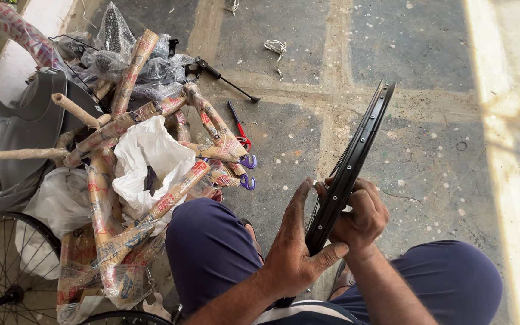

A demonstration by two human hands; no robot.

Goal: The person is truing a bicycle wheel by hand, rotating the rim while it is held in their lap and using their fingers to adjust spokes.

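Two hands are being used on a black bicycle wheel rim (350,165), which is being held upright on edge between the knees, above the concrete floor (428,132). The right hand (362,216) is being wrapped around the rim's outer side, closed on it, while the left hand (296,247) is being pressed flat against the inner side, thumb hooked under and fingers reaching up to a small pale part at the rim's edge; what that part is cannot be told.

As a judgement: the rim is being balanced only by these two grips, so a loosened right hand could be letting it tip or roll away across the floor. Fingertips are being kept close to the drilled holes and the metal edge, where a pinch or scrape is being risked. The small part could be dropped and lost among the floor's speckles.

Clear plastic bags (115,42) are being seen at the upper left, holding dark metal parts. A white bag (151,156) is lying among paper-wrapped frame tubes (121,120); its contents are hidden. Red-handled pliers (239,129) and a spoked wheel (7,265) are lying nearby.
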